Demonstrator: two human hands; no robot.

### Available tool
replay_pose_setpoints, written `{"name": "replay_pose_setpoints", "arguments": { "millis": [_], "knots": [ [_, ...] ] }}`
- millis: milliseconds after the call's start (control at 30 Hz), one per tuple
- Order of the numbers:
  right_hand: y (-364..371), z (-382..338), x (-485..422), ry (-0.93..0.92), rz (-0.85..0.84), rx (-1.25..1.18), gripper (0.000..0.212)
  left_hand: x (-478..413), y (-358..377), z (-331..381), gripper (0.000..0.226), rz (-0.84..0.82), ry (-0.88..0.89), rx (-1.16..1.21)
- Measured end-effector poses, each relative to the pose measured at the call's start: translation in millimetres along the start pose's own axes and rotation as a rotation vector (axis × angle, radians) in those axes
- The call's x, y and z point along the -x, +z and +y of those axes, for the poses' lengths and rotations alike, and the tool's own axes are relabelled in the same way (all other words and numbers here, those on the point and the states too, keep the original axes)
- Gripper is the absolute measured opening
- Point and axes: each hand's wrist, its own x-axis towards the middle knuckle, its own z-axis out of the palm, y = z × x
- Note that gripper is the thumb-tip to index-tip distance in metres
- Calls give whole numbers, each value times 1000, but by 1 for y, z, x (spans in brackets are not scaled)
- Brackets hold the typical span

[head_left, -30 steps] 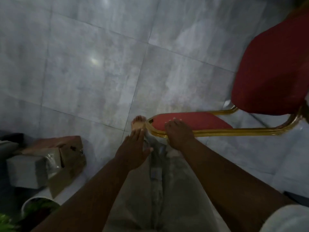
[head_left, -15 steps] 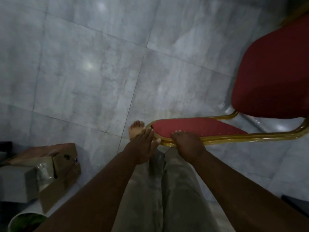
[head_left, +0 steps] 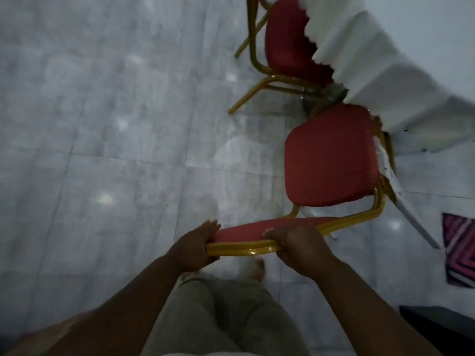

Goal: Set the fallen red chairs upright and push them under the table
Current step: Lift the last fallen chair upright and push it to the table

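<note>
A red chair [head_left: 331, 160] with a gold frame stands upright in front of me, its seat facing the table [head_left: 390, 73] at the upper right. My left hand [head_left: 195, 245] grips the left end of its backrest top. My right hand [head_left: 300, 242] grips the top rail further right. The seat's far edge reaches the hanging white tablecloth. A second red chair [head_left: 288, 39] stands further back, its seat partly under the cloth.
Grey tiled floor [head_left: 115, 150] spreads to the left. A pink patterned mat [head_left: 460, 250] lies at the right edge, with a dark object [head_left: 442, 327] below it. My legs and a bare foot [head_left: 257, 268] are under the backrest.
My left hand has closed on the backrest beside my right. The view has swung up and right, bringing the table and second chair into sight; the boxes at the left are gone from view.
</note>
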Motion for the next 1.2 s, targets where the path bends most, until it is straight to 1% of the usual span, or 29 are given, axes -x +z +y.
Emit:
{"name": "replay_pose_setpoints", "arguments": {
  "millis": [100,200,300,367,467,567,700,767,800,867,900,967,1033,1067,1133,1200],
  "knots": [
    [-34,15,29,50,105,-92,39,11,-16,26,88,53,55,-69],
    [-64,41,60,89,146,-154,36,14,-27,62,80,137,37,-97],
    [-91,71,94,95,167,-193,34,2,-30,112,63,245,144,-128],
    [-105,92,120,115,176,-208,31,-6,-29,151,55,259,203,-215],
    [-114,128,162,152,221,-221,32,-14,-19,209,54,300,287,-407],
    [-125,163,201,199,270,-215,29,-18,-2,268,51,332,367,-512],
    [-143,204,249,321,200,-185,29,-18,27,337,50,341,469,-581],
    [-157,215,273,381,93,-190,30,-16,43,368,49,325,548,-585],
    [-165,218,283,402,27,-214,40,-17,50,381,49,320,594,-571],
    [-182,221,301,437,-65,-275,65,-21,63,405,54,280,688,-522],
    [-188,221,309,442,-67,-303,70,-25,70,414,58,230,732,-512],
    [-194,219,324,475,5,-391,67,-37,80,428,66,79,771,-535],
    [-193,215,336,559,105,-483,62,-47,87,440,73,-67,755,-555],
    [-192,214,340,577,167,-502,65,-50,90,448,76,-122,746,-545],
    [-188,215,345,574,271,-492,72,-54,96,463,72,-219,734,-472],
    [-179,224,348,613,349,-412,66,-56,105,475,61,-273,666,-326]
  ]
}}
